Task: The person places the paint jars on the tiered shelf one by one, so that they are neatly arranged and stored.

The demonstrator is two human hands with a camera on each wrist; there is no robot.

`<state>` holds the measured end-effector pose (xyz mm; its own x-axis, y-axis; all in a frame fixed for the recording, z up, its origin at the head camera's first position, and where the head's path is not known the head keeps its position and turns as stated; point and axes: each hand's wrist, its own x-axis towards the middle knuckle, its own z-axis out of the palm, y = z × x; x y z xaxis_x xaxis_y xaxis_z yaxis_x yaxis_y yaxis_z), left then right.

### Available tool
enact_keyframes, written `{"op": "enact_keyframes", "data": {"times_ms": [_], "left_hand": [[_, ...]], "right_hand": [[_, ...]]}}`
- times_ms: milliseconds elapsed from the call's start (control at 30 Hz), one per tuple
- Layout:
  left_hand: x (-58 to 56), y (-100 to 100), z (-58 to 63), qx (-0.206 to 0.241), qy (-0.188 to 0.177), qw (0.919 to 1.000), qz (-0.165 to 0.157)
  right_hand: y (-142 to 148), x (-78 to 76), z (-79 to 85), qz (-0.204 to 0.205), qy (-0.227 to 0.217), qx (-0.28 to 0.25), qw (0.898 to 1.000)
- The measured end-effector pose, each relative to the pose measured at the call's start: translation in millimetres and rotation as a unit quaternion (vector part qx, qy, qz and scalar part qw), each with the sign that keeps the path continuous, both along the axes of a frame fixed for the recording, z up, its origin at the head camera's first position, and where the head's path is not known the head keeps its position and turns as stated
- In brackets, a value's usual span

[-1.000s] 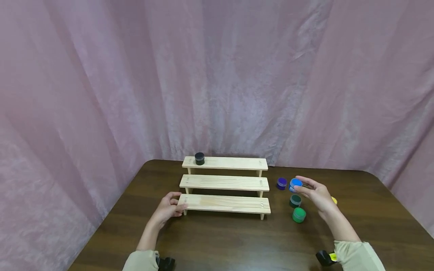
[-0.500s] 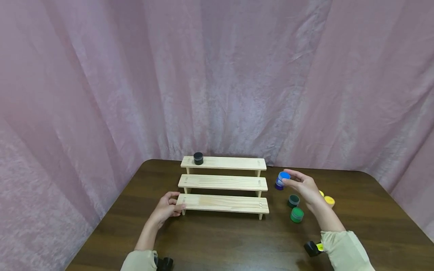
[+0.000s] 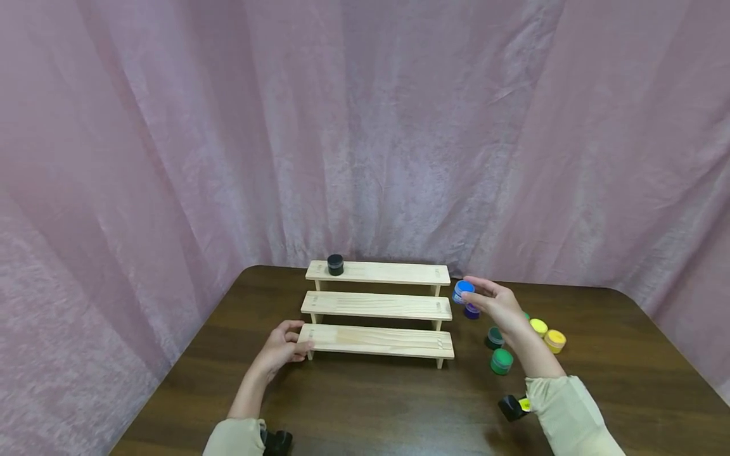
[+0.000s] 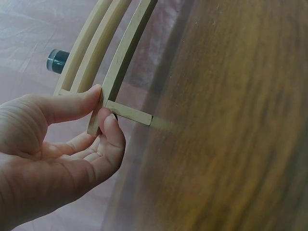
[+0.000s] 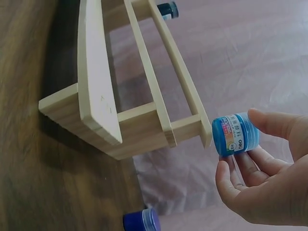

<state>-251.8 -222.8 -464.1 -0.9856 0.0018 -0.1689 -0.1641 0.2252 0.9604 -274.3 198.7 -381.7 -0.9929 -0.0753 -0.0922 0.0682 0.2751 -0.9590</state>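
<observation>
Pink velvety curtain fabric (image 3: 365,139) hangs in folds behind a brown wood-grain table (image 3: 365,405). At the left, beyond a pale green sleeve (image 3: 234,438) with a small black device (image 3: 277,442) at its cuff, the person's left hand (image 3: 281,348) pinches the left end of the lowest board of a three-tier rack of pale, unpainted wood (image 3: 376,305), thumb on top and fingertips beneath. Near the left end of the top tier stands a small black-lidded round jar (image 3: 335,265). Just past the rack's right end, the person's right hand (image 3: 502,307) grasps a small bright-blue round jar with a white label (image 3: 462,292) between thumb and fingers, clear of the table. A purple-blue lidded jar (image 3: 471,312) sits on the table, partly hidden behind the blue one. Next come a dark green jar (image 3: 494,338) and, nearer the person, a bright green jar (image 3: 502,361). Past the right wrist, a sliver of another green lid (image 3: 526,316) shows beside a lemon-yellow lidded jar (image 3: 538,327); rightmost is a deeper-yellow jar (image 3: 555,341).
</observation>
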Motion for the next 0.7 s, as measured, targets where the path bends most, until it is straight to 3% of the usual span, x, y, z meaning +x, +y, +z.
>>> {"op": "enact_keyframes", "data": {"times_ms": [700], "left_hand": [[0.2, 0, -1.5, 0.002, -0.003, 1.0, 0.0]], "right_hand": [[-20, -6.1, 5.4, 0.008, 0.011, -0.001, 1.0]]}}
